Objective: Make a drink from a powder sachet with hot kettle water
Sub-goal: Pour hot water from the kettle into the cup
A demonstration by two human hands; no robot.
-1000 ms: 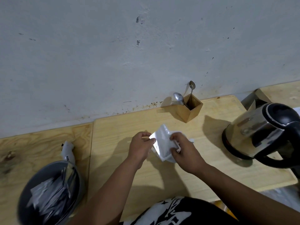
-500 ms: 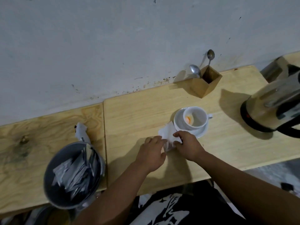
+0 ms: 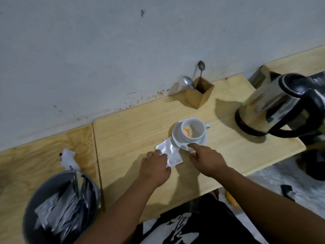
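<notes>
The left hand (image 3: 154, 169) rests palm-down on the near edge of the silver sachet (image 3: 169, 153), fingers loosely spread and pressing it flat to the wooden counter (image 3: 133, 127) rather than pinching it. The right hand (image 3: 208, 160) has let go of the sachet, which half a second ago it still gripped together with the left; it now hovers open just to the right, index finger extended and touching or nearly touching the near rim of the saucer (image 3: 202, 140). A second ago both hands held the sachet up over the cup, so it has since come down onto the counter, its far corner tucked against the saucer's left edge. The white cup (image 3: 193, 128) stands on the saucer and shows a small heap of orange powder on its inner wall, which suggests the emptying step is done and the packet is spent. That leaves the hot water: the steel kettle (image 3: 274, 106) sits well to the right on its base, untouched. Behind the cup, a wooden holder (image 3: 198, 95) keeps two spoons (image 3: 189, 82) ready for stirring, and a grey bin (image 3: 59, 208) of used packets waits at the left.
</notes>
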